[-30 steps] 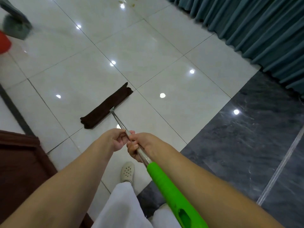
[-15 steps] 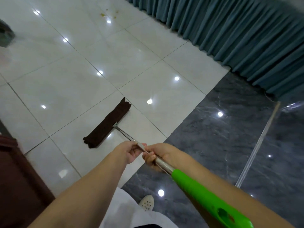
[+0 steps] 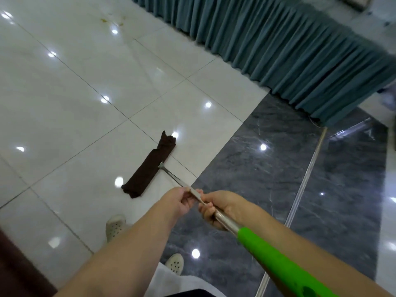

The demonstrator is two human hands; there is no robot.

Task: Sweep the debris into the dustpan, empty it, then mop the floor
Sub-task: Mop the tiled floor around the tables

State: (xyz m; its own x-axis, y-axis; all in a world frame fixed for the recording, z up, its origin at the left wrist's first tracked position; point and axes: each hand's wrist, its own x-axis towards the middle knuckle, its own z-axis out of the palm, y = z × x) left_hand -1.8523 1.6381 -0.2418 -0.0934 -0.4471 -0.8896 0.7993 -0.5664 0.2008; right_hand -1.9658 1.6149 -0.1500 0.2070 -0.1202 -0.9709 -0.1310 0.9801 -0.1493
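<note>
**On pale tiles, mop held two-handed**

On the white floor (image 3: 64,86), near the dark tiles (image 3: 267,168), the brown mop (image 3: 150,168) is laid flat. Its pole (image 3: 225,218) is gripped by the right hand (image 3: 222,207), fingers curled round it, and pinched ahead by the left hand (image 3: 182,200). Yellow debris (image 3: 105,20) is seen beside the curtain (image 3: 278,50).

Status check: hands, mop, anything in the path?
Both hands on the mop handle: left hand ahead, right hand behind. Brown mop head flat on the white tile. Yellow debris far ahead near the curtain.
</note>
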